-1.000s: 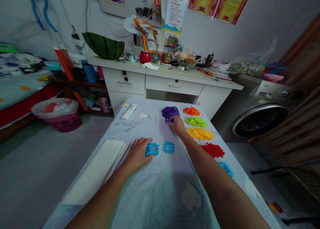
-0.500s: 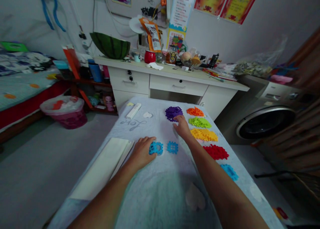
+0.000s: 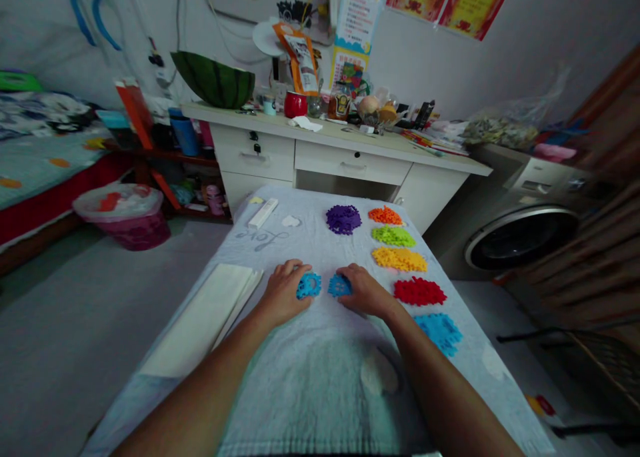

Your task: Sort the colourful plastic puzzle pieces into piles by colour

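My left hand (image 3: 285,290) has its thumb and fingers closed around the left edge of a flat blue toothed building piece (image 3: 309,285) with a round opening. Facing it, my right hand (image 3: 363,289) grips a second blue toothed building piece (image 3: 338,285), which has a grid of small holes. A narrow gap separates the two pieces, both low over the cloth or resting on it. To the right are piles of small pieces: purple (image 3: 343,219), orange (image 3: 385,215), green (image 3: 393,236), yellow (image 3: 399,258), red (image 3: 419,291) and blue (image 3: 439,332).
A pale cloth (image 3: 310,377) covers the table. On its left lie a folded white sheet (image 3: 203,320) and a white oblong object (image 3: 263,214). Behind stands a cluttered white desk (image 3: 253,157), with a washing machine (image 3: 520,204) at right and a pink bin (image 3: 125,217) at left.
My right hand has come back from beside the purple pile and taken hold of the right blue piece. My left hand stays on its piece. The view has shifted slightly.
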A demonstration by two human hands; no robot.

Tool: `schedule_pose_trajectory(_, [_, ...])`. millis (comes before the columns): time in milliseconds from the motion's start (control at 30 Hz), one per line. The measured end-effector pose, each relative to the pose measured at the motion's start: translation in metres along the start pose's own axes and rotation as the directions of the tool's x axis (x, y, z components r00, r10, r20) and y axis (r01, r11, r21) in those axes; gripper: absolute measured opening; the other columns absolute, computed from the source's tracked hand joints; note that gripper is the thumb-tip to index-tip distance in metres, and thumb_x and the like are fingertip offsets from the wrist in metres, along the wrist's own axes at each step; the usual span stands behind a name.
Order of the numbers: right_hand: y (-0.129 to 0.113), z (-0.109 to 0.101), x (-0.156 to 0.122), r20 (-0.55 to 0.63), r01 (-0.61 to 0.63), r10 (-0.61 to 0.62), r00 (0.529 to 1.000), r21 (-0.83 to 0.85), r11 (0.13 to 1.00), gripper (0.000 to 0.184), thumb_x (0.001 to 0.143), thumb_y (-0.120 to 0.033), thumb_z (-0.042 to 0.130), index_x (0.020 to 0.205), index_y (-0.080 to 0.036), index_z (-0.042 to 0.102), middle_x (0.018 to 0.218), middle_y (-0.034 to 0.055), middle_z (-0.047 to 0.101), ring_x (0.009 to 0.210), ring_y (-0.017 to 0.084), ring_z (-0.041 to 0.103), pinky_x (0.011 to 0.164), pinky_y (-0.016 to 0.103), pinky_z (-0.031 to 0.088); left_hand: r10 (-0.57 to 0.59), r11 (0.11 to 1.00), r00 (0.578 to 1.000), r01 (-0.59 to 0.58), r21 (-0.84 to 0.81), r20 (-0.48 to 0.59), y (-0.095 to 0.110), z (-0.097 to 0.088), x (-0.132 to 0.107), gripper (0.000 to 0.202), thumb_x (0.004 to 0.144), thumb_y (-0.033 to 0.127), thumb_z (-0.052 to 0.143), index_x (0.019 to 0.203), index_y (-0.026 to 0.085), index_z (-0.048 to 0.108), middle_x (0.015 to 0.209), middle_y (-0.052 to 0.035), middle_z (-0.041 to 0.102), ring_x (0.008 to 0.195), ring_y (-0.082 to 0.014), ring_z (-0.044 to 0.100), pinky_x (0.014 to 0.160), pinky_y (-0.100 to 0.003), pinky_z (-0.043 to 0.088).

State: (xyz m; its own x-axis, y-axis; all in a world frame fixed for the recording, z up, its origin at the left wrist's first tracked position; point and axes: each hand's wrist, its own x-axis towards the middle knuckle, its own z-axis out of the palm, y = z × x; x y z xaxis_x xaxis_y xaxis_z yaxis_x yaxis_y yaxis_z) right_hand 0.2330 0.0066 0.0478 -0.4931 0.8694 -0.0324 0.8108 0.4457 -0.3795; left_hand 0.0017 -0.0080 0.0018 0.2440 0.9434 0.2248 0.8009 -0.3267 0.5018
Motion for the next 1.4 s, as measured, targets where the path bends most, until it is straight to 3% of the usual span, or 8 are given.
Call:
schedule_pose_trajectory(200, [0.001, -0.017, -0.019, 0.057, 0.002, -0.016, 0.998, 0.228, 0.974, 0.017, 0.087, -0.023, 0.053, 0.094, -0.015, 0.066, 0.085, 0.0043, 0.067, 0.076, 0.015, 0.059, 0.071, 0.025, 0.043, 0.013, 1.0, 1.0, -0.013, 0.003, 0.025, 0.001, 0.001, 0.0, 0.059, 0.07, 0.03, 0.067, 0.127, 0.025, 0.054, 0.126, -0.0071, 0.054, 0.114, -0.028, 0.05, 0.1, -0.041, 0.038])
schedule_pose_trajectory(333, [0.006, -0.013, -0.022, 0.023, -0.029, 0.026, 0.999, 0.149, 0.988, 0.029, 0.094, -0.023, 0.041, 0.08, -0.014, 0.065, 0.076, 0.0043, 0.062, 0.072, 0.014, 0.056, 0.069, 0.025, 0.041, 0.002, 1.0, 0.999, -0.003, 0.018, 0.039, 0.004, -0.002, 0.0, 0.057, 0.07, 0.03, 0.066, 0.126, 0.023, 0.055, 0.126, -0.0077, 0.056, 0.113, -0.0283, 0.05, 0.1, -0.041, 0.038])
schedule_pose_trajectory(433, [0.011, -0.002, -0.023, -0.141, -0.116, 0.121, 0.983, 0.042, 0.992, 0.024, 0.092, -0.028, 0.051, 0.102, -0.012, 0.066, 0.099, 0.0118, 0.063, 0.091, 0.019, 0.059, 0.083, 0.029, 0.043, -0.001, 1.0, 0.999, 0.0, 0.03, 0.046, 0.006, -0.003, 0.0, 0.056, 0.071, 0.03, 0.065, 0.125, 0.023, 0.055, 0.125, -0.0081, 0.056, 0.113, -0.0287, 0.05, 0.099, -0.041, 0.038])
schedule_pose_trajectory(567, [0.012, 0.007, -0.029, -0.206, -0.107, 0.1, 0.973, -0.019, 0.994, 0.057, 0.081, -0.031, 0.066, 0.132, -0.01, 0.051, 0.123, 0.0169, 0.056, 0.113, 0.025, 0.052, 0.1, 0.036, 0.039, 0.006, 0.999, 0.999, -0.008, 0.034, 0.048, 0.006, -0.003, 0.0, 0.057, 0.071, 0.031, 0.065, 0.126, 0.021, 0.055, 0.125, -0.0092, 0.057, 0.113, -0.0294, 0.051, 0.099, -0.042, 0.039])
schedule_pose_trajectory(867, [0.0, -0.003, -0.052, -0.139, -0.016, 0.013, 0.99, -0.019, 1.0, 0.054, 0.071, -0.013, 0.062, 0.125, -0.014, 0.056, 0.115, 0.012, 0.061, 0.106, 0.024, 0.053, 0.096, 0.036, 0.041, 0.036, 0.999, 0.997, -0.038, 0.03, 0.068, 0.004, -0.003, 0.002, 0.053, 0.074, 0.032, 0.06, 0.125, 0.02, 0.055, 0.122, -0.0095, 0.061, 0.111, -0.0289, 0.054, 0.098, -0.042, 0.04])
schedule_pose_trajectory(1000, [0.02, -0.029, -0.085, -0.195, -0.051, 0.049, 0.98, -0.009, 0.999, 0.055, 0.071, -0.011, 0.059, 0.126, -0.015, 0.055, 0.121, 0.0128, 0.058, 0.114, 0.025, 0.051, 0.1, 0.04, 0.04, 0.044, 0.999, 0.996, -0.045, 0.01, 0.083, 0.005, -0.003, 0.004, 0.055, 0.071, 0.032, 0.061, 0.124, 0.02, 0.055, 0.12, -0.0096, 0.063, 0.11, -0.0289, 0.057, 0.098, -0.042, 0.041])
schedule_pose_trajectory(1167, [0.067, -0.061, -0.139, -0.22, -0.145, 0.136, 0.966, -0.024, 0.989, 0.056, 0.07, -0.01, 0.055, 0.125, -0.018, 0.056, 0.126, 0.0117, 0.058, 0.12, 0.026, 0.051, 0.106, 0.046, 0.036, 0.076, 0.995, 0.993, -0.07, -0.071, 0.088, 0.007, 0.0, 0.003, 0.06, 0.07, 0.037, 0.062, 0.126, 0.018, 0.054, 0.115, -0.0092, 0.065, 0.105, -0.0274, 0.06, 0.095, -0.04, 0.044])
schedule_pose_trajectory(1400, [0.104, -0.062, -0.185, -0.128, -0.241, 0.232, 0.964, -0.053, 0.969, 0.056, 0.071, -0.009, 0.051, 0.126, -0.018, 0.055, 0.13, 0.0119, 0.059, 0.122, 0.025, 0.052, 0.108, 0.045, 0.035, 0.082, 0.991, 0.993, -0.072, -0.116, 0.085, 0.008, 0.002, 0.002, 0.06, 0.07, 0.039, 0.063, 0.126, 0.019, 0.054, 0.114, -0.0082, 0.065, 0.105, -0.0266, 0.06, 0.096, -0.039, 0.044])
